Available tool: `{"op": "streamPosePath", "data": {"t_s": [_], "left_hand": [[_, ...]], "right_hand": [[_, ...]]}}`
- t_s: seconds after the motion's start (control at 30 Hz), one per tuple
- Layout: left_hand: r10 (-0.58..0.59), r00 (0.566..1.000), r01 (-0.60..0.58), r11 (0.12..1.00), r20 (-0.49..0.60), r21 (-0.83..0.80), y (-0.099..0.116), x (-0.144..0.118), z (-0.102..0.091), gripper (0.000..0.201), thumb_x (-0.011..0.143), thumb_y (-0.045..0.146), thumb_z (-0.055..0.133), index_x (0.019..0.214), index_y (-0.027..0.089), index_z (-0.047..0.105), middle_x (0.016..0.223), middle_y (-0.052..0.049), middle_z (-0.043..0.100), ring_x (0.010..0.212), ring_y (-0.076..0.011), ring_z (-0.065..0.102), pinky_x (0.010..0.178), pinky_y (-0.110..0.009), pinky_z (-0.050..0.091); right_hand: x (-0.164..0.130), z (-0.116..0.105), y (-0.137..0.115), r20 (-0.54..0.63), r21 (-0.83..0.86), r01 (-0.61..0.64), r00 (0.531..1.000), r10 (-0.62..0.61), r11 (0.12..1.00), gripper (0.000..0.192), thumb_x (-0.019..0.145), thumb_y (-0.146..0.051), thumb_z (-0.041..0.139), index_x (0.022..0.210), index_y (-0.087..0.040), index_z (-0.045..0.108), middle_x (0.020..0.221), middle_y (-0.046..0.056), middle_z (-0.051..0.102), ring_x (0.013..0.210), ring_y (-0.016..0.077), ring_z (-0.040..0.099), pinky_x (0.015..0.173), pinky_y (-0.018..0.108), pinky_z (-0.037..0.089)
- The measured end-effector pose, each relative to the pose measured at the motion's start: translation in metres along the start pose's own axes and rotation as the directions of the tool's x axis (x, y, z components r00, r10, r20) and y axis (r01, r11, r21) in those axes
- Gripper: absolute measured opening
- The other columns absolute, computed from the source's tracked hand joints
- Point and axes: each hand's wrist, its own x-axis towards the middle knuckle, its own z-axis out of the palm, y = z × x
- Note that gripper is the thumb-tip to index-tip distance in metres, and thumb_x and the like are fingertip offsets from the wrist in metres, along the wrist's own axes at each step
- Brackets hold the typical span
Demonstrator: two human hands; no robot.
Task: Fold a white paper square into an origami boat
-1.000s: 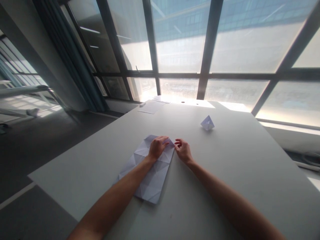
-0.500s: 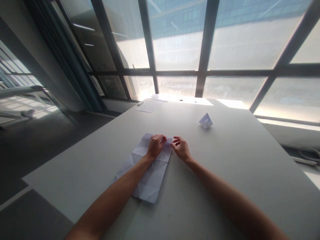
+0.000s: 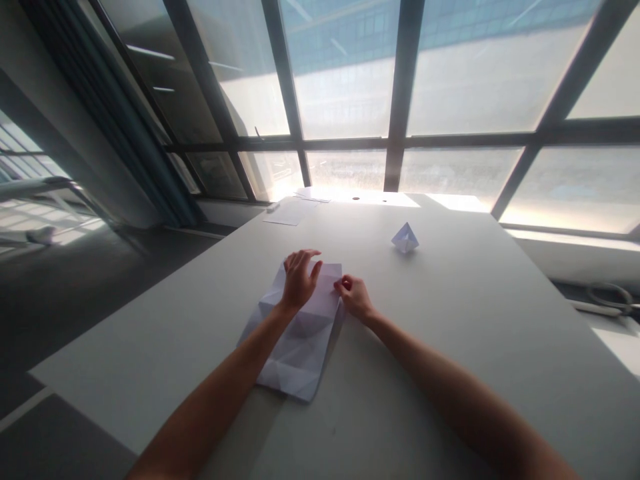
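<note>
A creased white paper sheet [image 3: 300, 340] lies on the grey table [image 3: 450, 347] in front of me. My left hand [image 3: 299, 280] hovers over its far end with fingers spread, palm down on or just above the paper. My right hand [image 3: 353, 296] pinches the sheet's far right corner between thumb and fingers, and that edge looks slightly lifted. A small folded paper boat [image 3: 405, 238] stands farther back on the table, to the right of both hands.
Flat paper sheets [image 3: 293, 212] and a small white object lie at the table's far left edge by the large windows [image 3: 350, 100]. Dark floor lies to the left. A cable [image 3: 607, 297] rests on the sill at right.
My left hand has opened and lifted its fingers from a closed press on the paper. My right hand has closed on the far right corner. The view shifted slightly.
</note>
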Motion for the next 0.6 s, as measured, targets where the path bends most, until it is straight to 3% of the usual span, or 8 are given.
{"op": "streamPosePath", "data": {"t_s": [0.13, 0.33, 0.47, 0.6], "left_hand": [[0.064, 0.997, -0.066, 0.995, 0.032, 0.070, 0.012, 0.009, -0.012, 0.023, 0.094, 0.021, 0.041, 0.112, 0.022, 0.057, 0.116, -0.007, 0.061, 0.115, -0.0219, 0.051, 0.107, -0.040, 0.023], [0.096, 0.995, -0.096, 0.994, 0.004, 0.044, 0.013, -0.001, -0.003, 0.025, 0.095, 0.019, 0.038, 0.114, 0.020, 0.054, 0.115, -0.010, 0.060, 0.113, -0.0230, 0.051, 0.104, -0.041, 0.028], [0.175, 0.984, -0.175, 0.984, 0.010, -0.038, 0.008, -0.019, 0.014, 0.026, 0.094, 0.019, 0.040, 0.116, 0.019, 0.053, 0.115, -0.010, 0.059, 0.112, -0.0238, 0.052, 0.100, -0.041, 0.035], [0.090, 0.996, -0.089, 0.988, -0.001, -0.129, 0.001, -0.025, 0.031, 0.029, 0.095, 0.023, 0.038, 0.121, 0.019, 0.051, 0.116, -0.011, 0.058, 0.112, -0.0235, 0.053, 0.098, -0.040, 0.039]], "right_hand": [[0.001, 0.000, -0.003, -0.059, 0.187, -0.134, 0.987, 0.148, 0.973, 0.016, 0.081, -0.034, 0.051, 0.078, -0.020, 0.057, 0.058, 0.000, 0.063, 0.047, 0.0133, 0.056, 0.046, 0.021, 0.043], [0.018, -0.016, 0.006, -0.218, 0.192, -0.187, 0.949, 0.227, 0.963, 0.019, 0.081, -0.035, 0.047, 0.080, -0.018, 0.057, 0.053, -0.002, 0.057, 0.040, 0.0114, 0.048, 0.037, 0.019, 0.033], [0.028, -0.047, 0.015, -0.267, 0.149, -0.186, 0.938, 0.221, 0.971, 0.018, 0.077, -0.033, 0.051, 0.077, -0.017, 0.059, 0.057, 0.000, 0.060, 0.044, 0.0119, 0.051, 0.039, 0.019, 0.033], [0.011, -0.091, 0.020, -0.303, 0.086, -0.163, 0.935, 0.182, 0.983, 0.019, 0.075, -0.035, 0.055, 0.074, -0.017, 0.060, 0.058, 0.002, 0.062, 0.046, 0.0132, 0.052, 0.040, 0.019, 0.033]]}}
